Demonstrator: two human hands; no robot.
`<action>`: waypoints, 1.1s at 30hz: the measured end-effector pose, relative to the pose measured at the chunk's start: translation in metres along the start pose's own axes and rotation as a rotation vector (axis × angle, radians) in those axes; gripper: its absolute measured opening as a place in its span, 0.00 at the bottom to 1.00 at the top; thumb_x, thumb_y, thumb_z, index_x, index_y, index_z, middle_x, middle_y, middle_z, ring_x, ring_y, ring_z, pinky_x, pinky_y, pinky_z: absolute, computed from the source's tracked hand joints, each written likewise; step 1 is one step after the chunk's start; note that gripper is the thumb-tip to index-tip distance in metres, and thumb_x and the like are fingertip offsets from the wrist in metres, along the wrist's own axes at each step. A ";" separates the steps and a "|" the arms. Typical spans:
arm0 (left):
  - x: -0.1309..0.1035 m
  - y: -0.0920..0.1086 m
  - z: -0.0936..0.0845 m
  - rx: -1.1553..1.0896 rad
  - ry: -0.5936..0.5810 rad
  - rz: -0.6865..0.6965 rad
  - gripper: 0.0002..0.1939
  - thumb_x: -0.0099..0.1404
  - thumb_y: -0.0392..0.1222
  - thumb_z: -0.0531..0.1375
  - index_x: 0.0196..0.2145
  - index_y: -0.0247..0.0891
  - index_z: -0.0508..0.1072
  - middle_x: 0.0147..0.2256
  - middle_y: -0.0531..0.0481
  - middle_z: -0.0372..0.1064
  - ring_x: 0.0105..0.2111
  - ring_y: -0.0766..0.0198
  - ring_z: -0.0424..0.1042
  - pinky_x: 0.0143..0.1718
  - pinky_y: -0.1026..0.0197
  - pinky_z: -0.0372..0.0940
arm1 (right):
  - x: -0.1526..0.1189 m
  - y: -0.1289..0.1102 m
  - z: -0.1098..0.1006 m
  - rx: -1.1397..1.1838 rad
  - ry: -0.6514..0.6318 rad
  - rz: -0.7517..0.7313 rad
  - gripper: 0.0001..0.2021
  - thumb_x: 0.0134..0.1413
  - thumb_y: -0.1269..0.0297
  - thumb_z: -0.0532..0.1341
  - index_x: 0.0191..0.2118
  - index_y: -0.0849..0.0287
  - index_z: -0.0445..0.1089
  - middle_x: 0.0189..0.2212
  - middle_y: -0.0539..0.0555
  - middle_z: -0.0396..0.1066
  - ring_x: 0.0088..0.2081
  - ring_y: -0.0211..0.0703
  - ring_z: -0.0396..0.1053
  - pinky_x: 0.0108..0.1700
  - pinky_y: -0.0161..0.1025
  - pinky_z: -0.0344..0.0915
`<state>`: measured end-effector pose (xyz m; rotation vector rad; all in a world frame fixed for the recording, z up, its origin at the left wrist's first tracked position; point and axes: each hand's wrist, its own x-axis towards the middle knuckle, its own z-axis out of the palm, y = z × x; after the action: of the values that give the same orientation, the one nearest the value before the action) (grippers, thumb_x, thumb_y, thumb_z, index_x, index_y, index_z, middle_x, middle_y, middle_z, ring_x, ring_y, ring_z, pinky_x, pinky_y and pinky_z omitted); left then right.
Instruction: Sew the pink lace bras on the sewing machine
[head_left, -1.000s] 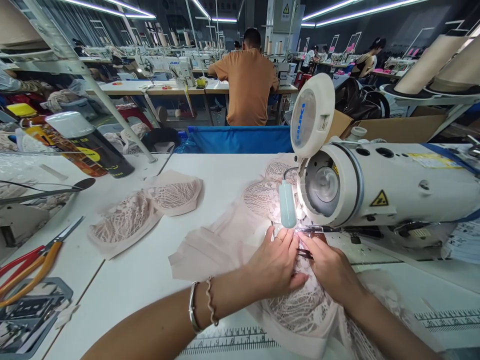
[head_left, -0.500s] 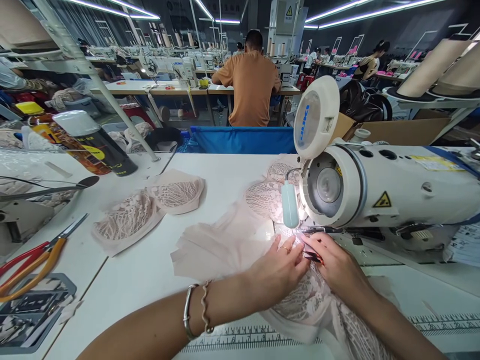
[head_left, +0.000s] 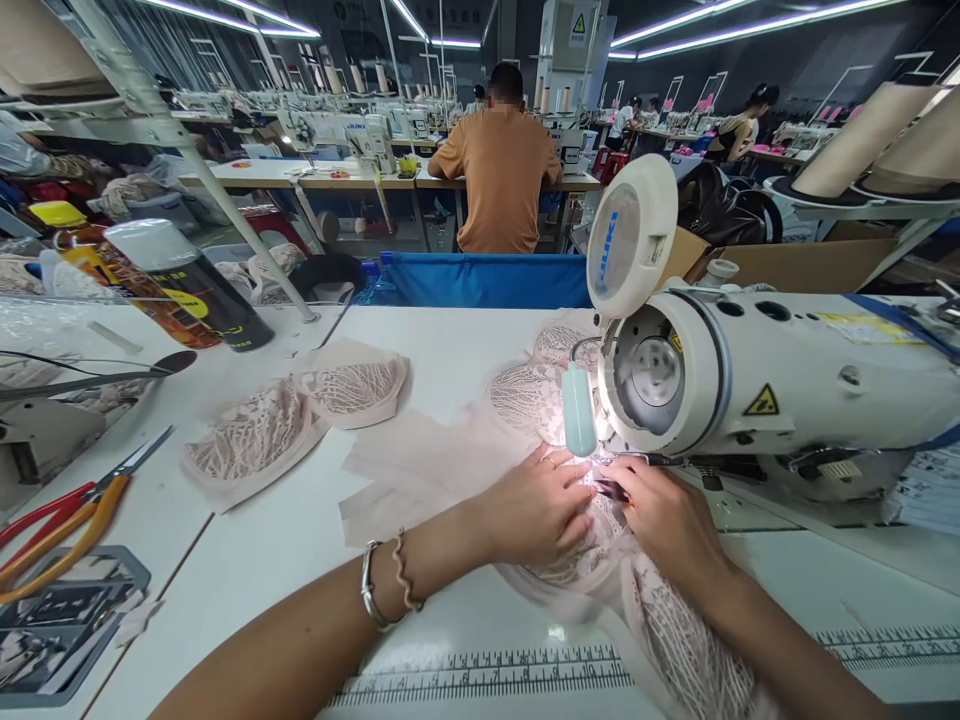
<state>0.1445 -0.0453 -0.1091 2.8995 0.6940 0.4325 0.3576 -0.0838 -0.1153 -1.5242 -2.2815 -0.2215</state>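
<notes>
Pressing the lace fabric (head_left: 600, 570) flat under the sewing machine (head_left: 750, 380), the left hand (head_left: 536, 505) spreads its fingers on it; the right hand (head_left: 664, 520) pinches it beside the needle. Soft, light, probably snag-prone: best held near its edges
</notes>
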 end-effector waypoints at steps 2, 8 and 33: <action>0.000 0.005 0.004 0.080 0.029 0.023 0.17 0.72 0.52 0.57 0.40 0.32 0.74 0.44 0.38 0.72 0.47 0.49 0.70 0.46 0.49 0.65 | -0.015 -0.003 -0.008 -0.026 0.024 0.036 0.12 0.61 0.71 0.52 0.40 0.52 0.72 0.37 0.52 0.77 0.30 0.43 0.75 0.26 0.36 0.63; -0.002 0.019 0.014 0.182 0.044 0.214 0.15 0.77 0.36 0.48 0.41 0.30 0.74 0.39 0.41 0.72 0.36 0.58 0.70 0.38 0.56 0.64 | -0.070 -0.013 -0.012 -0.069 -0.016 0.121 0.16 0.70 0.50 0.49 0.36 0.53 0.66 0.35 0.52 0.71 0.22 0.37 0.69 0.18 0.35 0.56; -0.004 0.003 0.011 0.189 0.109 0.185 0.27 0.79 0.53 0.45 0.43 0.28 0.75 0.44 0.38 0.75 0.46 0.51 0.71 0.53 0.49 0.58 | -0.004 0.026 -0.011 -0.055 -0.450 0.028 0.35 0.49 0.73 0.57 0.64 0.44 0.67 0.40 0.49 0.82 0.40 0.50 0.79 0.33 0.40 0.67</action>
<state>0.1459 -0.0502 -0.1195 3.1537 0.5064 0.5793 0.3857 -0.0807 -0.1087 -1.7774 -2.6058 0.0787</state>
